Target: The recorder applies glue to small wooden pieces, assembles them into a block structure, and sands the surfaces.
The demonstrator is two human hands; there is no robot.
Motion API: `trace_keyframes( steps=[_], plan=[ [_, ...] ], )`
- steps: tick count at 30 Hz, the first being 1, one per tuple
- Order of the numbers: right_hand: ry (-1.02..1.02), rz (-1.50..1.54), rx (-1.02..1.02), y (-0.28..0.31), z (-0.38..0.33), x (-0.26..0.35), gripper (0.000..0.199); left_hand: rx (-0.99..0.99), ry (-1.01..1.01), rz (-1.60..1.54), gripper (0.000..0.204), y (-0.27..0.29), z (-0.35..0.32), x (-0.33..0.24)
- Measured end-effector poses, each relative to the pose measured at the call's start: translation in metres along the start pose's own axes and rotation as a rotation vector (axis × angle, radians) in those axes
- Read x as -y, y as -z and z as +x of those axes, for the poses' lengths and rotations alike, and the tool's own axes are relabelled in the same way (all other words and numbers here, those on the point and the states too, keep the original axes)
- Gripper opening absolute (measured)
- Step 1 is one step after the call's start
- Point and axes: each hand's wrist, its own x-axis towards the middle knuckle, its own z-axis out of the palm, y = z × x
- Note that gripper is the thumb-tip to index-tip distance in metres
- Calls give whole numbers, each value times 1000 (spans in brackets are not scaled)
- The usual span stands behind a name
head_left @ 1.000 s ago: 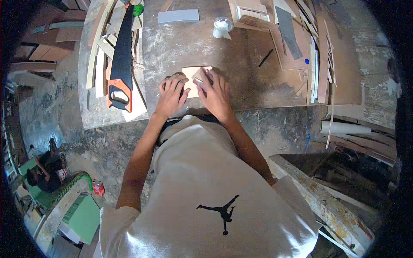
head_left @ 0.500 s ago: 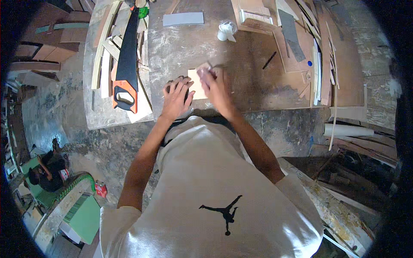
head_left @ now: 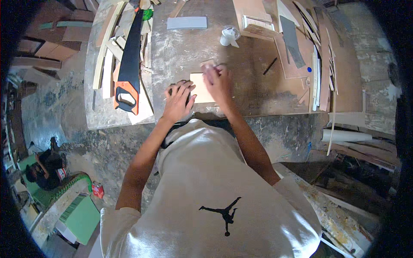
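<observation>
A: What's the work surface like?
B: A worn brown table [head_left: 172, 56], scuffed with pale marks. A saw [head_left: 127, 64] with an orange and black handle lies on the left over wood strips [head_left: 104, 64]. A grey strip [head_left: 187, 23] lies near the far edge, and a thin dark stick [head_left: 270, 66] is off to the right.

A: And the room?
B: A stained grey floor [head_left: 107, 150]. At the lower left, a person in dark clothes [head_left: 47, 170] is near a green hose [head_left: 77, 184].

A: Where's the pale board relative to the hands?
B: The pale board [head_left: 199, 89] lies flat near the table's front edge, between them. The left hand [head_left: 177, 101] rests at its left side, fingers spread and fingertips on the edge. The right hand [head_left: 218, 81] is over its right part, fingers bent around a small tan piece [head_left: 207, 62] that pokes out past the board's far edge. That hand is blurred, so I can't tell just how the fingers sit.

A: Any containers?
B: A white cup [head_left: 225, 40] stands beyond the board, with something clear and crumpled at its top. I can't tell what's inside. A red container [head_left: 97, 189] sits on the floor by the hose; its contents are hidden.
</observation>
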Motion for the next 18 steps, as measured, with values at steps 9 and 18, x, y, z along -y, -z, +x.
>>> trace_keyframes(
  steps=[9, 18],
  plan=[
    [207, 8, 90, -12, 10, 16, 31, -72, 16, -82, 39, -6, -3, 3],
    [-99, -188, 33, 16, -3, -34, 44, -63, 35, -62, 38, -5, -6, 5]
  ],
)
